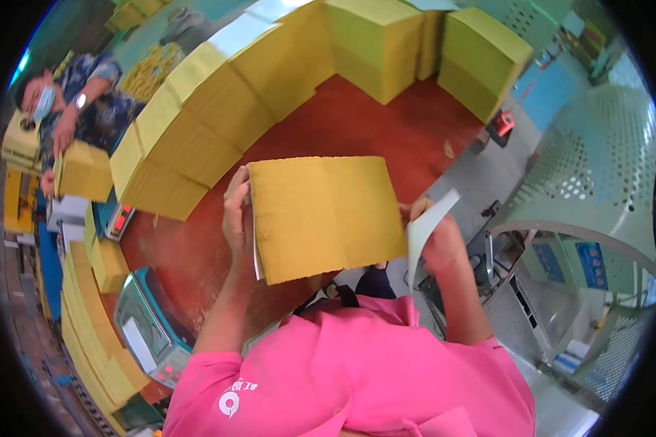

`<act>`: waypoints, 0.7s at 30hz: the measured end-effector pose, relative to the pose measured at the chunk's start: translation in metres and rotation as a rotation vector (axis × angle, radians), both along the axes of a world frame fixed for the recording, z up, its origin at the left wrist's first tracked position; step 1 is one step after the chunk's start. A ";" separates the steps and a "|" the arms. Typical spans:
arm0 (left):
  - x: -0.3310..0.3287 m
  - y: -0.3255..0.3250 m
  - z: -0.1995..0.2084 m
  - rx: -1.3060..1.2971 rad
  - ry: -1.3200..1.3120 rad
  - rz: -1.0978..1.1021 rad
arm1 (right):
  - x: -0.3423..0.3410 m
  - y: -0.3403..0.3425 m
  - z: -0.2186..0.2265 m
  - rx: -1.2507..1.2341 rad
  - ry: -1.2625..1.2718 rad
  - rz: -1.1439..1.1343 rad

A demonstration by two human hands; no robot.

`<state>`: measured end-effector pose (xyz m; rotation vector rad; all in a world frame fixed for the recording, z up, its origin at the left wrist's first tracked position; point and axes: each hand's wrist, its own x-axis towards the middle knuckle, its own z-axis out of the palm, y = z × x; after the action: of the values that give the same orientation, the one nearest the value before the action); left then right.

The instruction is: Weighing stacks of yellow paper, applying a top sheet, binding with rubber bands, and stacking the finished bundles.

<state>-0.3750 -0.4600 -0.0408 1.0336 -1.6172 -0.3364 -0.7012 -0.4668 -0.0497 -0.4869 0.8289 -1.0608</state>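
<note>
A thick stack of rough yellow paper (328, 218) is held up in front of my chest, above the red tabletop. My left hand (235, 210) is closed on the stack's left edge, with the thumb side toward the top corner. On the other side, my right hand (439, 244) is closed round a curling white paper sheet (424, 231), its fingertips by the stack's right edge. A narrow white edge shows under the stack at lower left. The stack hides what lies beneath it and some of my fingers.
Tall yellow paper stacks (248, 87) line the far side of the red table (372, 120). Scales (149, 328) stand at left beside more yellow paper (98, 342). A person (87, 109) handles a yellow block at far left. A perforated green metal guard (590, 160) stands at right.
</note>
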 end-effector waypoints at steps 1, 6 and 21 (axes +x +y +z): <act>0.012 0.008 -0.023 -0.010 0.009 0.081 | 0.003 -0.008 -0.004 -0.005 0.015 0.027; 0.049 0.030 -0.073 0.489 0.569 -0.177 | 0.010 -0.043 -0.039 0.026 -0.250 0.325; 0.043 0.072 -0.040 0.552 0.601 0.100 | 0.006 -0.054 -0.070 0.057 -0.629 0.470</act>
<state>-0.3317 -0.3877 -0.0813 1.2598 -0.9388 -0.9623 -0.6947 -0.5205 -0.1195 -0.2521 0.1681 -0.6838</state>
